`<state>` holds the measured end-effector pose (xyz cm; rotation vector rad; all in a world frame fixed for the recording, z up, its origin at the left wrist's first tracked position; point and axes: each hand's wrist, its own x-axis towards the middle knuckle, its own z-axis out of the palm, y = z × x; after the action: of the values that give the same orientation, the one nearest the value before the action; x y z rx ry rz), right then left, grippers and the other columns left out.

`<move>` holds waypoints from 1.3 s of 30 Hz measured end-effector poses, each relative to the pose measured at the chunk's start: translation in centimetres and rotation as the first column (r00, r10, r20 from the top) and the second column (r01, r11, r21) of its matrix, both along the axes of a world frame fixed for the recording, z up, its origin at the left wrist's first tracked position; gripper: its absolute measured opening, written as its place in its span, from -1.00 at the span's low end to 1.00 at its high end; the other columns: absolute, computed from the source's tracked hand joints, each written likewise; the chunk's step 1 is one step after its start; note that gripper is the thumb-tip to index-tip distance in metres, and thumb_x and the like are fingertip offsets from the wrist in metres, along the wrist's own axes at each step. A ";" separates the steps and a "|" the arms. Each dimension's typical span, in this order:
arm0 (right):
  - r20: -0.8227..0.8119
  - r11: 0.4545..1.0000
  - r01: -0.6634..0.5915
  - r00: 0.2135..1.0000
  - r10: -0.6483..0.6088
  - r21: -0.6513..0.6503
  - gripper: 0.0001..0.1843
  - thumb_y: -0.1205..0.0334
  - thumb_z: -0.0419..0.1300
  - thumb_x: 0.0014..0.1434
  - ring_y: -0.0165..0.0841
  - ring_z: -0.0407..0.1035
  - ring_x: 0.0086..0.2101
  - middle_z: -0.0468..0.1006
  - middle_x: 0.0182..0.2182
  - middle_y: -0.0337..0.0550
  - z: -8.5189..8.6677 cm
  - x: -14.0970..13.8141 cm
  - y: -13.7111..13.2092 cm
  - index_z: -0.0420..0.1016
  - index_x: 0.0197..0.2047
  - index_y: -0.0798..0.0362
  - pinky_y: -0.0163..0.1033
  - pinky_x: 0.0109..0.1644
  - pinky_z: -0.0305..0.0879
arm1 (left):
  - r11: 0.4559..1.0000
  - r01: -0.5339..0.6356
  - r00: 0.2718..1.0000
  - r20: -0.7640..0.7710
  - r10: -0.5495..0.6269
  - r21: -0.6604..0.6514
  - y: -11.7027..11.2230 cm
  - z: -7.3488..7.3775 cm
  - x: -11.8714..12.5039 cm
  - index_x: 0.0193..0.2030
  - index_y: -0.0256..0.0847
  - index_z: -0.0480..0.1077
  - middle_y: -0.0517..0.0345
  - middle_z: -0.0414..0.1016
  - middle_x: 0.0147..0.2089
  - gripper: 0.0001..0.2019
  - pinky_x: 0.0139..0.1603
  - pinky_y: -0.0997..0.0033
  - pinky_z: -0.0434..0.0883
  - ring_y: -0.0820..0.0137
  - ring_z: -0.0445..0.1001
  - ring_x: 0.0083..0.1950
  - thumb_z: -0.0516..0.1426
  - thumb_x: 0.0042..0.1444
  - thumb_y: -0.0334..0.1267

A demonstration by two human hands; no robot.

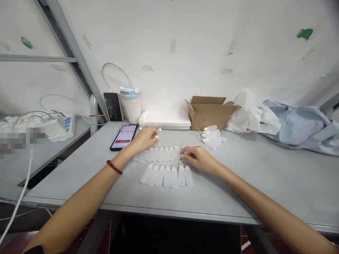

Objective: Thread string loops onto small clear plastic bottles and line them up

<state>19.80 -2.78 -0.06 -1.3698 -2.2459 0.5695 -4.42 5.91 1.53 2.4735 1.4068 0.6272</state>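
Flat grey tabletop (225, 201) was seen between its front edge and two rows of cloudy-white plastic tags (167, 177). The top row's right end was touched by the right hand (199, 158) — whether it was gripped could not be told. A tiny white piece (156, 136) was pinched by the left hand (143, 140). The back was blocked by a brown cardboard box (209, 117) and stacked white sheets (166, 120). "00:04:26" was shown on a black phone (124, 137).

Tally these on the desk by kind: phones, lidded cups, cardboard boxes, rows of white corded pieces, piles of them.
Phones: 2 (upright phone, flat phone)
Lidded cup: 1
Cardboard box: 1
Rows of corded pieces: 2 (front row, back row)
Pile: 1
Total: 7
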 end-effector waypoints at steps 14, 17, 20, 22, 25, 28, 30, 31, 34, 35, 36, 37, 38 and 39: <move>-0.115 0.995 0.005 0.993 0.007 0.104 -0.78 0.16 -0.02 0.24 -0.46 0.17 -0.56 0.37 -0.53 -0.27 0.8 -0.1 -0.6 0.39 -0.19 0.04 -0.33 -0.42 0.11 | 0.958 0.212 0.930 0.340 -0.137 -0.193 -2.9 1.6 2.0 -0.31 -0.27 0.49 0.15 0.51 -0.38 -0.78 -0.30 0.44 0.34 0.42 0.43 -0.34 0.14 0.03 -0.15; -0.121 0.982 -0.025 0.991 0.048 0.186 -0.81 0.19 -0.03 0.24 -0.44 0.24 -0.50 0.40 -0.47 -0.22 0.9 -0.1 -0.9 0.36 -0.19 0.04 -0.32 -0.40 0.16 | 0.915 0.282 0.889 0.437 -0.137 -0.287 -3.0 1.5 2.2 -0.19 -0.27 0.50 0.15 0.50 -0.39 -0.71 -0.32 0.44 0.35 0.45 0.40 -0.38 0.16 0.02 -0.13; -0.099 0.970 -0.073 0.990 0.098 0.233 -0.84 0.22 -0.03 0.25 -0.44 0.28 -0.47 0.42 -0.41 -0.18 1.0 -0.1 -1.4 0.34 -0.23 0.04 -0.32 -0.37 0.19 | 0.870 0.328 0.864 0.490 -0.118 -0.368 -3.1 1.4 2.4 -0.11 -0.25 0.49 0.15 0.50 -0.38 -0.67 -0.34 0.43 0.36 0.47 0.38 -0.42 0.18 0.01 -0.15; -0.097 0.962 -0.100 0.987 0.128 0.253 -0.87 0.23 -0.01 0.24 -0.45 0.28 -0.47 0.43 -0.39 -0.17 1.0 -0.2 -1.7 0.33 -0.25 0.04 -0.33 -0.38 0.20 | 0.841 0.351 0.850 0.517 -0.102 -0.411 -3.3 1.4 2.6 -0.09 -0.24 0.49 0.12 0.53 -0.34 -0.66 -0.31 0.41 0.37 0.46 0.40 -0.38 0.20 -0.01 -0.16; -0.129 0.950 -0.146 0.974 0.187 0.275 -0.92 0.26 0.02 0.21 -0.46 0.28 -0.48 0.43 -0.41 -0.19 0.9 -0.3 -2.0 0.31 -0.27 0.05 -0.34 -0.40 0.20 | 0.797 0.390 0.804 0.592 -0.050 -0.461 -3.7 1.5 3.0 -0.14 -0.25 0.51 0.05 0.54 -0.21 -0.66 -0.23 0.38 0.38 0.42 0.42 -0.30 0.25 -0.08 -0.18; -0.171 0.952 -0.182 0.959 0.227 0.246 -0.95 0.29 0.04 0.19 -0.47 0.27 -0.48 0.42 -0.43 -0.21 0.9 -0.5 -2.2 0.30 -0.29 0.05 -0.36 -0.43 0.19 | 0.769 0.417 0.747 0.665 0.013 -0.485 -4.0 1.5 3.4 -0.26 -0.29 0.53 0.03 0.53 -0.20 -0.71 -0.21 0.38 0.36 0.43 0.41 -0.29 0.30 -0.16 -0.20; -0.201 0.962 -0.186 0.953 0.226 0.199 -0.96 0.31 0.04 0.18 -0.47 0.26 -0.47 0.42 -0.44 -0.23 1.1 -0.6 -2.3 0.28 -0.31 0.05 -0.37 -0.43 0.18 | 0.750 0.452 0.723 0.690 0.009 -0.483 -4.1 1.5 3.6 -0.30 -0.30 0.52 0.05 0.53 -0.24 -0.74 -0.20 0.40 0.35 0.43 0.40 -0.27 0.31 -0.17 -0.22; -0.216 0.967 -0.185 0.951 0.221 0.176 -0.96 0.32 0.04 0.18 -0.47 0.25 -0.48 0.41 -0.46 -0.24 1.2 -0.6 -2.3 0.27 -0.32 0.04 -0.37 -0.43 0.18 | 0.741 0.471 0.717 0.697 -0.005 -0.478 -4.1 1.5 3.6 -0.31 -0.29 0.52 0.06 0.53 -0.25 -0.74 -0.20 0.40 0.35 0.42 0.41 -0.26 0.31 -0.17 -0.22; -0.252 0.976 -0.185 0.945 0.207 0.111 -0.94 0.36 0.03 0.14 -0.48 0.23 -0.49 0.38 -0.48 -0.29 1.3 -0.5 -2.4 0.24 -0.36 0.04 -0.37 -0.42 0.16 | 0.727 0.495 0.717 0.697 -0.032 -0.476 -4.2 1.3 3.8 -0.31 -0.27 0.52 0.07 0.53 -0.21 -0.75 -0.19 0.39 0.36 0.42 0.41 -0.26 0.31 -0.17 -0.23; -0.260 0.978 -0.187 0.944 0.205 0.092 -0.93 0.37 0.03 0.13 -0.49 0.22 -0.49 0.36 -0.49 -0.30 1.3 -0.4 -2.4 0.22 -0.37 0.04 -0.37 -0.42 0.15 | 0.724 0.496 0.718 0.695 -0.031 -0.479 -4.3 1.3 3.9 -0.32 -0.27 0.52 0.06 0.53 -0.18 -0.76 -0.19 0.40 0.36 0.43 0.41 -0.26 0.31 -0.17 -0.24; -0.266 0.979 -0.189 0.942 0.203 0.076 -0.93 0.38 0.02 0.12 -0.49 0.21 -0.50 0.35 -0.49 -0.31 1.3 -0.4 -2.4 0.21 -0.38 0.04 -0.37 -0.42 0.14 | 0.721 0.497 0.718 0.696 -0.030 -0.483 -4.3 1.2 4.0 -0.33 -0.28 0.52 0.06 0.52 -0.16 -0.77 -0.19 0.40 0.36 0.43 0.41 -0.26 0.31 -0.17 -0.24; -0.273 0.980 -0.189 0.941 0.199 0.064 -0.92 0.38 0.02 0.11 -0.49 0.19 -0.50 0.33 -0.49 -0.31 1.3 -0.3 -2.3 0.20 -0.39 0.03 -0.36 -0.42 0.12 | 0.717 0.500 0.717 0.697 -0.028 -0.486 -4.4 1.1 4.0 -0.35 -0.28 0.52 0.06 0.52 -0.15 -0.78 -0.20 0.41 0.36 0.44 0.41 -0.26 0.31 -0.18 -0.25; -0.282 0.981 -0.186 0.940 0.193 0.053 -0.92 0.39 0.02 0.10 -0.49 0.17 -0.50 0.31 -0.50 -0.32 1.3 -0.2 -2.3 0.20 -0.39 0.03 -0.36 -0.42 0.10 | 0.713 0.504 0.716 0.698 -0.028 -0.488 -4.4 1.0 4.1 -0.36 -0.29 0.51 0.05 0.52 -0.15 -0.79 -0.21 0.41 0.37 0.43 0.41 -0.26 0.31 -0.18 -0.25; -0.291 0.982 -0.182 0.938 0.186 0.042 -0.92 0.39 0.02 0.09 -0.49 0.14 -0.51 0.29 -0.50 -0.33 1.3 -0.2 -2.3 0.19 -0.39 0.03 -0.36 -0.42 0.08 | 0.708 0.508 0.716 0.697 -0.030 -0.491 -4.4 0.9 4.1 -0.36 -0.29 0.51 0.06 0.52 -0.16 -0.79 -0.21 0.42 0.37 0.43 0.41 -0.26 0.31 -0.18 -0.26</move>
<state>19.64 -5.06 1.26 -0.9966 -2.1385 0.7650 -0.30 1.46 2.46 1.5976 0.7337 0.6689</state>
